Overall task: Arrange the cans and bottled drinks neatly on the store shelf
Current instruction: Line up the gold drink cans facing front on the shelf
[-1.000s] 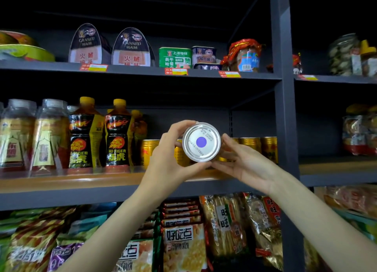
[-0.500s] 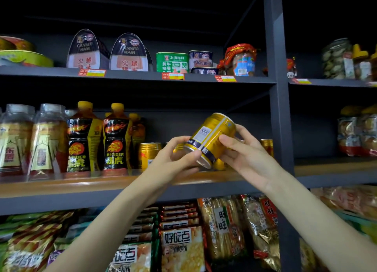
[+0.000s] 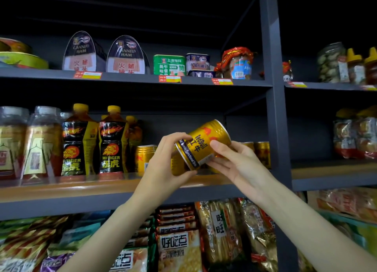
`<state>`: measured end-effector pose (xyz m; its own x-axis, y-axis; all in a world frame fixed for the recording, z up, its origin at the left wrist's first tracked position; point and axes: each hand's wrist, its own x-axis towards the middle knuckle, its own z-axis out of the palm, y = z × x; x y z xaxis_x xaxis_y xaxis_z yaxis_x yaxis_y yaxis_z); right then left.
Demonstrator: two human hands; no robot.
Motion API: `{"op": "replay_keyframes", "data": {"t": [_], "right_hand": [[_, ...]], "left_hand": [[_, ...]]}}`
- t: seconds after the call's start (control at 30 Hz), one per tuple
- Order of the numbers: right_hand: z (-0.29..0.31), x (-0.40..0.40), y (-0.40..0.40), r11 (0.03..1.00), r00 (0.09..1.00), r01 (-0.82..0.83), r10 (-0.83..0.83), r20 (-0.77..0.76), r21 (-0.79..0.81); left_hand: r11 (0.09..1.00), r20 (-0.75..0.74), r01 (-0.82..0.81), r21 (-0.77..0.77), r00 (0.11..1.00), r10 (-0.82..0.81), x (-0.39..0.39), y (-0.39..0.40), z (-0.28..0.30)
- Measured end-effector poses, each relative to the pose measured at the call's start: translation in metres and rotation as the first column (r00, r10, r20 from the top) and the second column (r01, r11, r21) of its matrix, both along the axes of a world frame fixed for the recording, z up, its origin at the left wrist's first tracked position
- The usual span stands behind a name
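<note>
Both hands grasp a tilted gold can [image 3: 203,144] above the wooden shelf [image 3: 102,188]: left hand [image 3: 163,165] at its base, right hand [image 3: 234,161] alongside. More gold cans [image 3: 143,157] stand behind the fingers [image 3: 219,145].

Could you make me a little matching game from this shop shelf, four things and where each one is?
Things:
1. gold can
2. Hi-Tiger bottles
3. canned ham tins
4. corn snack bag

Places:
A. top shelf, standing upright
B. bottom shelf, below the hands
C. tilted, held between the left hand and right hand
D. middle shelf, left of the hands

Pairs: 1-C, 2-D, 3-A, 4-B
</note>
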<state>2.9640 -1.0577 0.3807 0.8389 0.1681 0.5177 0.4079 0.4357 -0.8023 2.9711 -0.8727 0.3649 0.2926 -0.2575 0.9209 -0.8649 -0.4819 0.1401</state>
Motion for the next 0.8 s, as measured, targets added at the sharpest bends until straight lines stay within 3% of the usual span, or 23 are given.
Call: {"op": "replay_keyframes", "data": {"t": [0.17, 0.3, 0.53, 0.8], "right_hand": [[-0.001, -0.001, -0.008, 0.999, 0.994, 0.031, -0.027, 0.109, -0.043], [0.000, -0.002, -0.007, 0.966, 0.956, 0.175, -0.121, 0.267, -0.191], [0.004, -0.005, -0.005, 0.985, 0.991, 0.101, -0.087, 0.103, -0.138], [0.010, -0.004, -0.004, 0.988, 0.993, 0.115, -0.117, -0.010, -0.106]], "left_hand": [[0.976, -0.285, 0.201, -0.084, 0.933, -0.217, -0.002, 0.005, 0.004], [0.974, -0.312, 0.213, -0.075, 0.923, -0.226, -0.001, 0.004, 0.002], [0.988, -0.278, 0.118, -0.099, 0.950, -0.141, -0.006, -0.003, 0.004], [0.944, -0.427, 0.266, -0.193, 0.844, -0.325, -0.012, 0.002, 0.004]]}}
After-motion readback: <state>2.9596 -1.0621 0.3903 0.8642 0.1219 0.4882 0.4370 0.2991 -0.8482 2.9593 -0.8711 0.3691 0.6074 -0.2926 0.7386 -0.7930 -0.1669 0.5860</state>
